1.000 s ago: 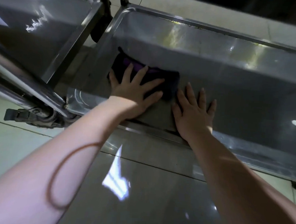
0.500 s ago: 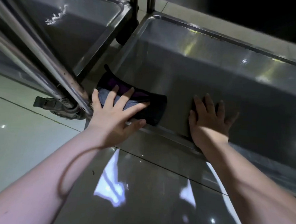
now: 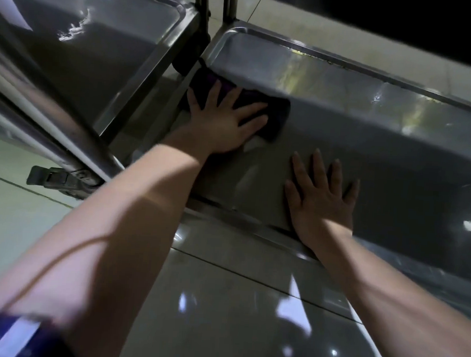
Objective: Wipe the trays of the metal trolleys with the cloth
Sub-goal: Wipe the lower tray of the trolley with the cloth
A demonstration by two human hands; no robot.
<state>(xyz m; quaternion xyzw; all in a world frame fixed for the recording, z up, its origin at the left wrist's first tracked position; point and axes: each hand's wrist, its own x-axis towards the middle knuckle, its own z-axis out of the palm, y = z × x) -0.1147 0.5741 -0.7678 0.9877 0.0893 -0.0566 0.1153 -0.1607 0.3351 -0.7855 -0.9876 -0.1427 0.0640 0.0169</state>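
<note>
Your left hand [image 3: 226, 126], fingers spread flat, is pressing the dark cloth [image 3: 276, 112] inside the steel tray [image 3: 394, 148]; your right hand [image 3: 322, 199], also flat, is resting alongside.

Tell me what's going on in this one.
A person is wiping a metal trolley tray. The left hand presses a dark purple cloth flat against the tray's left end, fingers spread. The right hand lies flat on the same tray near its front rim, apart from the cloth. A second trolley's tray stands to the left, untouched.
</note>
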